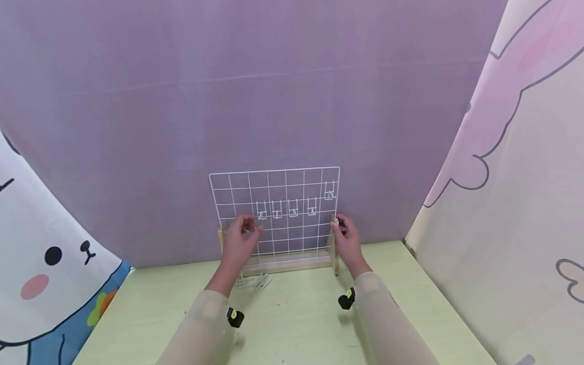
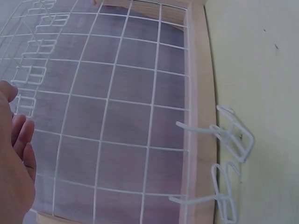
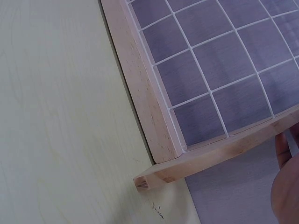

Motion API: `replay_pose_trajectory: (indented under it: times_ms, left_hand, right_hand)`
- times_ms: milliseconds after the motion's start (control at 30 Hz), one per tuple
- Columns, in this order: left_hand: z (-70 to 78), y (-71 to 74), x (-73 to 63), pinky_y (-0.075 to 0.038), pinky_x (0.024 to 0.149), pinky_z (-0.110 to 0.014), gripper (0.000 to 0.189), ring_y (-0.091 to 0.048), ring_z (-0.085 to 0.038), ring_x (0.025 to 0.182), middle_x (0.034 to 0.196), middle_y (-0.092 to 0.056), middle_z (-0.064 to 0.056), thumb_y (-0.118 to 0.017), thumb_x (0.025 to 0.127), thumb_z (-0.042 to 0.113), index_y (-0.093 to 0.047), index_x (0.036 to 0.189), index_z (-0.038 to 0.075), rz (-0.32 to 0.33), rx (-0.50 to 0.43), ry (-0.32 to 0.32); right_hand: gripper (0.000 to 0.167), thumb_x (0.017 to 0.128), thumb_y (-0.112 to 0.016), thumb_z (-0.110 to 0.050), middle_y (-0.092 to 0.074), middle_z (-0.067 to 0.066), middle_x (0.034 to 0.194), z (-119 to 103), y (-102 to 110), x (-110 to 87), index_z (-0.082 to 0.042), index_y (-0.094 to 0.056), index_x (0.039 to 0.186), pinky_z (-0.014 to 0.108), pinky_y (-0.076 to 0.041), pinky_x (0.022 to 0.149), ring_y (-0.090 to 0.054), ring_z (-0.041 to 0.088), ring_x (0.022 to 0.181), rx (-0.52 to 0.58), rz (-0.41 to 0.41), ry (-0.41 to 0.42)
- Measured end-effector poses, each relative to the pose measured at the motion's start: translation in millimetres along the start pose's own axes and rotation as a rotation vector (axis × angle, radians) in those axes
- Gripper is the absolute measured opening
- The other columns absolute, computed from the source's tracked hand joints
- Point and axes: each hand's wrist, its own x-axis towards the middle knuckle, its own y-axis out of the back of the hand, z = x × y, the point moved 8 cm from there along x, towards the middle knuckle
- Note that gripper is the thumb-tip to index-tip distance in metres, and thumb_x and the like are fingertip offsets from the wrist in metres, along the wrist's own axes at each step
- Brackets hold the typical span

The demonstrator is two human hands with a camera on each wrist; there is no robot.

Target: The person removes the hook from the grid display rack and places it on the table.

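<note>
Head view, grid as dial. Grid [image 1: 272,229] upright in wooden stand [image 1: 287,265] on tabletop [image 1: 296,324]. Four hooks [image 1: 293,212] in a row around dial centre; fifth hook [image 1: 329,194] higher, 2 o'clock. Two loose hooks [image 1: 262,282] on tabletop, 7 o'clock. Left grip [image 1: 239,241] at 8 o'clock, just beside the row's 9-o'clock end: fingers loosely bent, thumb apart, nothing seen between. Right grip [image 1: 348,241] near 3 o'clock, thumb and fingers pinching stand's near upright.
</note>
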Motion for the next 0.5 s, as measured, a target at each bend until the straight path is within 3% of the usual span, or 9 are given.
replay_pose_trajectory:
  times_ms: [167, 500]
  left_hand:
    - [8.2, 0.1, 3.4, -0.057, 0.095, -0.048, 0.037, -0.067, -0.027, 0.104, 0.115, -0.07, -0.01, -0.086, 0.098, 0.015, -0.067, 0.129, 0.003, 0.025, 0.007, -0.028]
    - [12.3, -1.7, 6.7, -0.055, 0.091, -0.042, 0.038, -0.068, -0.026, 0.105, 0.117, -0.071, -0.008, -0.086, 0.098, 0.02, -0.068, 0.129, 0.008, 0.028, 0.018, -0.037]
  right_hand:
    - [0.031, 0.113, -0.065, -0.016, -0.064, 0.015, 0.125, -0.2, 0.7, -0.6, -0.007, -0.064, 0.142, 0.026, -0.059, 0.086, -0.063, 0.029, 0.107, -0.01, 0.0, 0.007]
    - [0.03, 0.113, -0.066, -0.017, -0.065, 0.015, 0.124, -1.7, 0.2, -1.1, -0.006, -0.064, 0.141, 0.025, -0.059, 0.085, -0.063, 0.028, 0.107, -0.021, 0.005, 0.019]
